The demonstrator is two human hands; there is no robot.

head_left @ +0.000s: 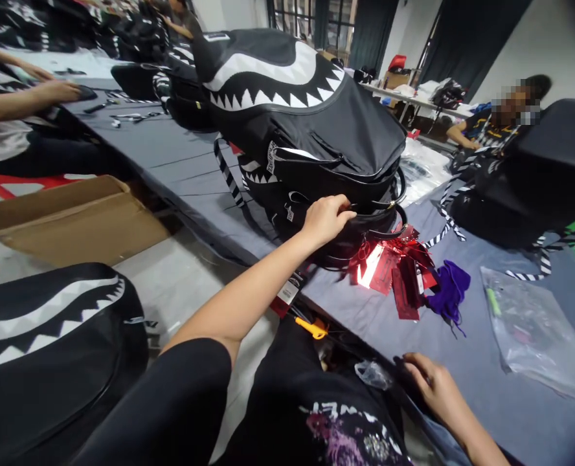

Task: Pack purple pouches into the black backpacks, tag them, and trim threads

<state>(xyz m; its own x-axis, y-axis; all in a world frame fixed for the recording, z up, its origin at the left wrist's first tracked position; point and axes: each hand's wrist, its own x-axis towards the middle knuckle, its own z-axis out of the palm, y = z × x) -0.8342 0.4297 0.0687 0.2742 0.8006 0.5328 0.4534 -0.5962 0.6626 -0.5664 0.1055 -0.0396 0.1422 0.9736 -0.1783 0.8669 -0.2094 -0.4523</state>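
A stack of black backpacks [365, 123] with white shark-mouth prints lies on the grey-covered table [180, 155]. My left hand [327, 221] reaches to the stack, its fingers closed on the edge of one of the lower black bags. Near the table's front edge is my right hand [426, 375], its fingers partly bent and apart, with nothing visible in them. Shiny red tags [406, 285] hang from the stack onto the cloth, beside a purple pouch [449, 288]. Between my hands, an orange-handled tool [315, 327] shows at the table edge.
Another shark-print bag [49, 362] is at the lower left, below a cardboard box [74, 220]. A clear plastic bag [535, 330] and more black bags [525, 175] lie right. One person's arms [39, 94] show left; another person [491, 126] sits at the right rear.
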